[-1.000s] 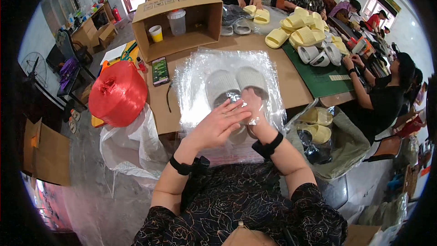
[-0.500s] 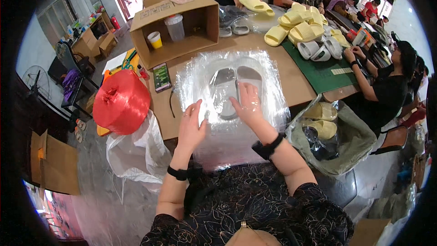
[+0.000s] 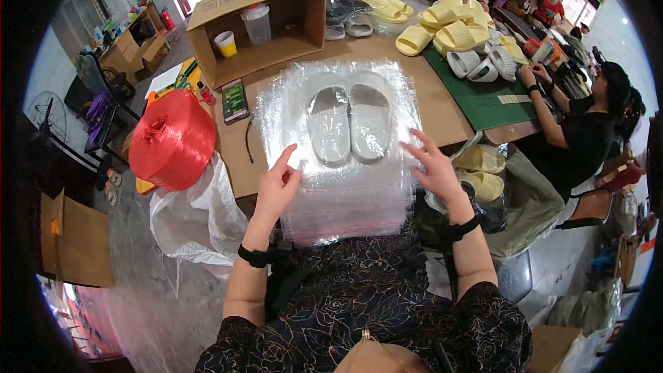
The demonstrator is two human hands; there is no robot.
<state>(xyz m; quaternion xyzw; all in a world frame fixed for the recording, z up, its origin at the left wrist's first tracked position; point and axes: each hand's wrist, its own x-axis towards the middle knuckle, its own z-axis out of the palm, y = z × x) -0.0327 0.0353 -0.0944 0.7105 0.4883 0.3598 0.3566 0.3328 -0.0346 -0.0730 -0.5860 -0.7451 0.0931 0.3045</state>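
Observation:
A pair of light grey slide slippers (image 3: 369, 121) lies side by side inside a clear plastic bag, toes pointing away from me. Beneath it is a thick stack of clear plastic bags (image 3: 345, 211) reaching to the table's near edge. At the stack's left side my left hand (image 3: 277, 183) hovers with fingers apart, holding nothing. My right hand (image 3: 434, 169) is by the right edge of the bags, fingers spread and empty; whether its fingertips touch the plastic I cannot tell.
A cardboard box (image 3: 259, 24) on its side holds two cups. Left are a phone (image 3: 235, 101) and a red twine roll (image 3: 173, 139). Yellow slippers (image 3: 459, 36) pile up at the far right by a green mat (image 3: 483, 107). A lined bin (image 3: 532, 200) stands right; co-workers sit beyond.
My right hand has lifted off the slippers and moved right to the edge of the bags. The left hand stays near the left side. Both slippers now show fully.

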